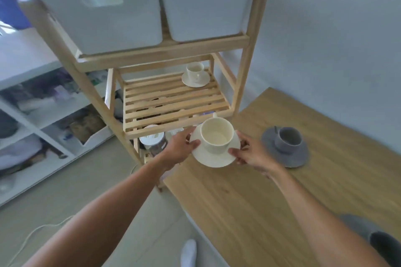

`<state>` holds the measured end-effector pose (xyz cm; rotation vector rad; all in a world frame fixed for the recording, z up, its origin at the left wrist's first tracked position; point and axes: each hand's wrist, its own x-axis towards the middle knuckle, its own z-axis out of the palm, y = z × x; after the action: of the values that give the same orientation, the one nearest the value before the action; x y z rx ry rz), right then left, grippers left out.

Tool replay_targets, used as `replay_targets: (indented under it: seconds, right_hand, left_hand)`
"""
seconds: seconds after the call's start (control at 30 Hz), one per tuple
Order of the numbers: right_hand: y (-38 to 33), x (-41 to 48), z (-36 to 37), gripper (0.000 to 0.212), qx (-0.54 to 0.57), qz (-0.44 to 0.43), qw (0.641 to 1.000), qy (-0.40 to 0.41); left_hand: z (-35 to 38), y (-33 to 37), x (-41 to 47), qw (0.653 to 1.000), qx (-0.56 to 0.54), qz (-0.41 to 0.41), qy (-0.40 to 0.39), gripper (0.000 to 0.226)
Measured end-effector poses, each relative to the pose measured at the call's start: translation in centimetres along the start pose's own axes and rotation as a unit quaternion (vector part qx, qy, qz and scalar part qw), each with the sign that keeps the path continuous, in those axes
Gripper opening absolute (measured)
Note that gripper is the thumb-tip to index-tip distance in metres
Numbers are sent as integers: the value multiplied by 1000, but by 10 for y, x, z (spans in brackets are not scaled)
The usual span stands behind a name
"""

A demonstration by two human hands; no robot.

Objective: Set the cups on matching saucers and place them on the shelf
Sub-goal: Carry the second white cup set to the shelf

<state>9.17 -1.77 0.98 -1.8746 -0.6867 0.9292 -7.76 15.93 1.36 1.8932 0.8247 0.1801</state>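
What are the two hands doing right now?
Left hand: gripping the round cream ceramic saucer carrying the cream cup.
Right hand: gripping the same saucer's opposite rim.

Home setting, prob. living/storage corner. Evidence: wooden slatted rack (173, 102) centre frame w/ white storage bins (104, 19) on top; white cubby unit (43, 119) left, cluttered; wood table (282, 191) lower right; socked foot (188, 253) at bottom.

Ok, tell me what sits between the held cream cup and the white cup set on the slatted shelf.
Head view: only bare wooden slats of the shelf lie between the cream cup and the white cup set.
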Motion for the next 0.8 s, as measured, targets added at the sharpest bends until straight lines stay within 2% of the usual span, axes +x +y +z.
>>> replay_targets:
  seconds: [0.23,0.37,0.5,0.67,0.8]
  right_hand:
    - [-33,96,54,71,-41,-43,997,-53]
    - [-46,154,79,63,-76,-63,992,-73]
    - [-48,217,97,71,-84,-68,990,-88]
    - [-62,287,114,46,-99,-100,984,-109]
    - [-73,339,128,36,-103,-113,980,-128]
  left_hand:
    - [-68,-37,48,997,-27,-49,43,42]
    - [-97,-61,87,996,-3,-61,69,47]
    - [-116,-82,131,988,-27,-92,121,44]
    - [-136,-107,188,979,-25,-91,180,41]
    - [-161,-119,228,971,-6,-101,215,43]
